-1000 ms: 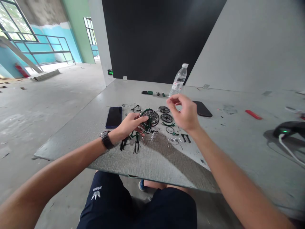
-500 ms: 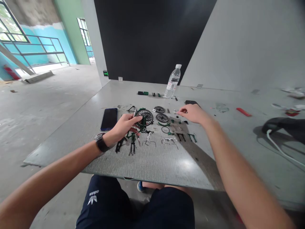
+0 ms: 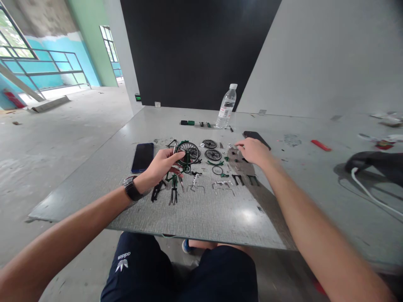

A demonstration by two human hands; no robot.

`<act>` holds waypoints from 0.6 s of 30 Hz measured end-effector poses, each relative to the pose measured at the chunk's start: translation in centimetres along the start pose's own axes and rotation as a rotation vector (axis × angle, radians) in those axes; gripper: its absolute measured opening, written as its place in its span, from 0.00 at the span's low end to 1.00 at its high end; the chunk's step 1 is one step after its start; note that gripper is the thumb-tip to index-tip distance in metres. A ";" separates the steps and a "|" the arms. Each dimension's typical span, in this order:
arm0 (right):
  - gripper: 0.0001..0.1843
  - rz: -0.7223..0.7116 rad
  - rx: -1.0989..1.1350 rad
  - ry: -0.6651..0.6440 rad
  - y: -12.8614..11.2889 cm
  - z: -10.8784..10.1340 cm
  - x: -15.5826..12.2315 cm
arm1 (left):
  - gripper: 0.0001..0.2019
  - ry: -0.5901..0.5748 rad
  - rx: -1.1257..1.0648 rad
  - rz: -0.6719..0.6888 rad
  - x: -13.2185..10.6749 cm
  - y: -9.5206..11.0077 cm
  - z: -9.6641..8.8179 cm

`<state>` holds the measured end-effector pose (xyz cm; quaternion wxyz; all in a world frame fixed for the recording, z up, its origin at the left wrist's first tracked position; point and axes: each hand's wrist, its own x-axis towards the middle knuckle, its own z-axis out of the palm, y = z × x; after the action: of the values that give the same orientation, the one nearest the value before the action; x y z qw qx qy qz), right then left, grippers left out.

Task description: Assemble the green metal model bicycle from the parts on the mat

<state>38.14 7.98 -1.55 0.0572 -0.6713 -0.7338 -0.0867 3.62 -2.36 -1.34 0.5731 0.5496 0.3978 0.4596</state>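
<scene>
A small green model bicycle frame with one spoked wheel (image 3: 188, 152) stands on the grey board (image 3: 201, 209). My left hand (image 3: 162, 165), a black watch on its wrist, is closed around that frame. My right hand (image 3: 253, 150) reaches out low over the board, fingers pinched at tiny loose parts by the far edge; what they hold is too small to name. Two loose black wheels (image 3: 211, 149) lie between the hands. Small green and silver pieces (image 3: 224, 184) lie scattered in front.
A dark phone (image 3: 142, 157) lies left of the model and another phone (image 3: 256, 137) sits beyond my right hand. A water bottle (image 3: 226, 106) stands at the back. A red tool (image 3: 321, 145) and a black bag with a white cable (image 3: 371, 163) lie at the right.
My right hand dropped from mid-air down to the board and reached forward to the small parts. My left hand stayed on the model frame.
</scene>
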 end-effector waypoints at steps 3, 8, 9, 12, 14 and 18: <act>0.22 -0.069 0.019 0.063 -1.1 0.0 -0.1 | 0.20 0.007 0.003 -0.003 0.0 -0.1 0.0; 0.24 -0.110 0.057 0.030 -2.6 0.4 -0.1 | 0.19 0.010 0.022 0.000 0.1 -0.1 0.0; 0.24 -0.115 0.064 0.020 -2.7 0.6 0.0 | 0.19 0.009 0.025 0.001 0.1 -0.1 0.0; 0.24 -0.130 0.067 0.002 -2.6 1.1 0.1 | 0.18 0.009 0.035 0.003 0.0 0.0 0.0; 0.25 -0.136 0.060 -0.004 -2.6 1.3 0.2 | 0.18 0.011 0.040 0.001 0.0 0.0 0.0; 0.24 -0.129 0.046 -0.023 -2.6 1.2 0.1 | 0.18 0.013 0.046 0.002 0.0 0.0 0.0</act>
<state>35.58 8.16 -2.87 0.0586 -0.6220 -0.7781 -0.0657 3.62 -2.41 -1.31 0.5575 0.5599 0.4114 0.4544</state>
